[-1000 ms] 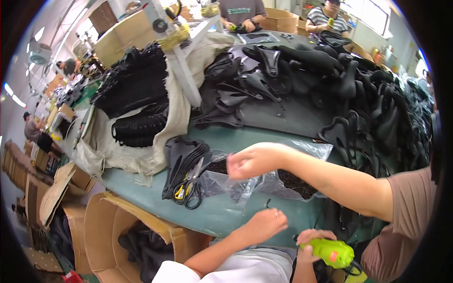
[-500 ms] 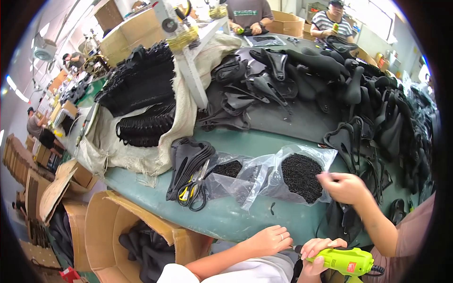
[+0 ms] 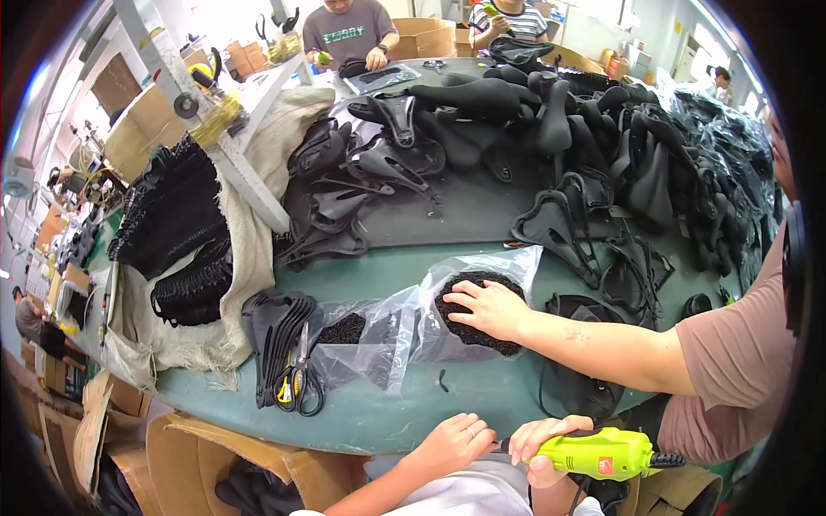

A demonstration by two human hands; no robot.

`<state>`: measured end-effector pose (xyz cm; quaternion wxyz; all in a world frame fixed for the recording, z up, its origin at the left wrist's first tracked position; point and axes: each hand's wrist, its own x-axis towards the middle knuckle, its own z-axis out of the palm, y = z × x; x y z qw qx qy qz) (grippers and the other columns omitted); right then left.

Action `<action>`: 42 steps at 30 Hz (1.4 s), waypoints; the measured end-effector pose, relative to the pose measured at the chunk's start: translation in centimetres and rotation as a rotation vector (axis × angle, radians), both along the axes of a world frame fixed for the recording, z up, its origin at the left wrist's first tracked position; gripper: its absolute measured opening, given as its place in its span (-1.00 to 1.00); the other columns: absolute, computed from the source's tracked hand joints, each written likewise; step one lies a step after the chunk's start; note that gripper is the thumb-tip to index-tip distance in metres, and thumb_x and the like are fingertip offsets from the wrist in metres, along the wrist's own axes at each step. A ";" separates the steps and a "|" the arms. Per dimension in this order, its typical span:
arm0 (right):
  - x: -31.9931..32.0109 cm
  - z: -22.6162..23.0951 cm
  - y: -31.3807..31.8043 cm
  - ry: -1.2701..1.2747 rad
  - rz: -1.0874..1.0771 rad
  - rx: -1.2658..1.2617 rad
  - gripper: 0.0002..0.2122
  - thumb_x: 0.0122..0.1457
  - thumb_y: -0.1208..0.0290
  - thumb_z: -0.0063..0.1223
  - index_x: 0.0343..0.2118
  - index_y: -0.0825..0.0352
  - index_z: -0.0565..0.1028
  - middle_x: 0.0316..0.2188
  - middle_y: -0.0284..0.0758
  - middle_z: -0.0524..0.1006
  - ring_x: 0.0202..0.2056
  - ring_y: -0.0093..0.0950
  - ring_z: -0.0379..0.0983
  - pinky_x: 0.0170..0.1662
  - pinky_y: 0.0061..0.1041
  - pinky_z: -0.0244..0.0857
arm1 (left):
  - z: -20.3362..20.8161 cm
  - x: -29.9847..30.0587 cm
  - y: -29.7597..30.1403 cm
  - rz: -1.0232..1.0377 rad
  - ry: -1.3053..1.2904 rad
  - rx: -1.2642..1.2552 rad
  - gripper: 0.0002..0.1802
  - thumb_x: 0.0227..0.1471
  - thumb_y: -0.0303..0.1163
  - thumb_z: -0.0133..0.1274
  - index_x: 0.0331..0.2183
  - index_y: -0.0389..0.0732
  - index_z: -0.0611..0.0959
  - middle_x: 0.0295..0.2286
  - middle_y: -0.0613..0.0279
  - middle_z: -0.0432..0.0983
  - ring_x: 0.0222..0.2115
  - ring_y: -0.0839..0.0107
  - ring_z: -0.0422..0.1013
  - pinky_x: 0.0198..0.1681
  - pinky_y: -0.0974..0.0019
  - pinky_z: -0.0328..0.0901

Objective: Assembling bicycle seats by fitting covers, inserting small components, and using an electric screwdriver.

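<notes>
Your right hand was curled shut around the grip of a lime-green power screwdriver, which lay level across your lap just below the table's near edge, its black cord end pointing to your right. Your left hand rested just beside it, fingers loosely bent and slightly apart, holding nothing; it lay against the rim of the green table, with a ring showing on one finger.

Above your hands, a co-worker's arm came in from the right. That person's hand lay flat, fingers spread, on a heap of small black parts inside a clear plastic bag. A second clear bag, also with small black parts, lay just to the left of it, the two touching.

Further left on the table lay a stack of flat black pieces, with yellow-handled scissors on top of it near the table edge. Black bicycle saddles were piled across the far half of the table. An open cardboard box stood on the floor below the table's near-left edge.
</notes>
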<state>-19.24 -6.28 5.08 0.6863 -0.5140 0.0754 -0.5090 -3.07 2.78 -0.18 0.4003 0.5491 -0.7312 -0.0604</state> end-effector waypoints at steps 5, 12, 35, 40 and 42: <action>-0.5 -0.7 -0.2 -0.013 0.029 -0.035 -0.47 0.19 0.49 0.41 0.06 0.19 0.22 -0.53 -0.28 0.52 -0.58 -0.36 0.50 -0.42 -0.31 0.49 | 0.8 0.1 -0.3 -0.058 -0.076 0.054 -0.77 0.04 -0.34 0.33 -0.35 -0.18 0.58 -0.46 0.26 0.42 -0.41 0.29 0.43 -0.29 0.25 0.38; -0.7 -0.2 -0.9 -0.045 0.079 -0.060 -0.50 0.22 0.49 0.39 0.05 0.20 0.24 -0.48 -0.25 0.53 -0.54 -0.34 0.52 -0.41 -0.29 0.50 | 1.5 0.6 -0.7 -0.081 -0.072 0.036 -0.73 -0.04 -0.38 0.36 -0.31 -0.20 0.61 -0.46 0.26 0.43 -0.42 0.29 0.44 -0.32 0.23 0.40; -4.4 -6.2 -3.6 0.005 0.272 -0.072 -0.60 0.28 0.47 0.28 0.06 0.28 0.29 -0.44 -0.19 0.57 -0.43 -0.31 0.55 -0.28 -0.28 0.46 | 4.3 28.9 -22.5 0.551 0.388 0.268 -0.33 0.20 -0.14 0.29 0.21 -0.30 0.52 -0.05 -0.09 0.63 -0.21 0.25 0.59 -0.05 0.17 0.48; -5.2 -8.1 -5.6 0.066 0.349 -0.062 -0.65 0.30 0.45 0.24 0.05 0.31 0.33 -0.41 -0.16 0.59 -0.38 -0.30 0.57 -0.20 -0.28 0.45 | 4.5 32.5 -29.5 0.461 0.877 0.336 -0.08 0.27 -0.23 0.24 0.46 -0.09 0.10 0.09 -0.05 0.51 -0.06 0.21 0.60 -0.15 0.19 0.48; -5.9 -8.7 -6.5 0.102 0.373 -0.061 -0.66 0.31 0.44 0.22 0.05 0.31 0.35 -0.40 -0.15 0.59 -0.36 -0.30 0.57 -0.17 -0.29 0.44 | 5.0 33.2 -32.5 0.352 1.234 0.310 -0.04 0.31 -0.31 0.17 0.50 0.05 -0.04 0.26 -0.21 0.30 -0.03 0.06 0.60 -0.06 0.09 0.49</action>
